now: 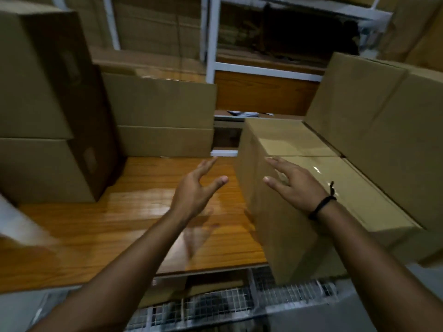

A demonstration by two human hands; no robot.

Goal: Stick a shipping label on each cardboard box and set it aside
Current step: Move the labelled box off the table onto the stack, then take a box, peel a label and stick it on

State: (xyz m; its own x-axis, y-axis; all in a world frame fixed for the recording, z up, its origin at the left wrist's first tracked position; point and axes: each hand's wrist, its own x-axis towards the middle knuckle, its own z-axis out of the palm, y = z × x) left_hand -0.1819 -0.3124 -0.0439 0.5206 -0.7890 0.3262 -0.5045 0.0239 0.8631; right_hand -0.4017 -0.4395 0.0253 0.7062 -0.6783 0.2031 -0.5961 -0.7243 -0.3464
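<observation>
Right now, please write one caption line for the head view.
Open hands stretched forward: left hand over the wooden table, right hand near a taped cardboard box.

boxes (48, 111) stacked left, box (275, 212) right, on table (124, 212)

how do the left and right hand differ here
The right hand has a black wristband; the left hand has none. The right hand is over the box, the left hand over the table beside it. Both are open, fingers spread, holding nothing.
</observation>
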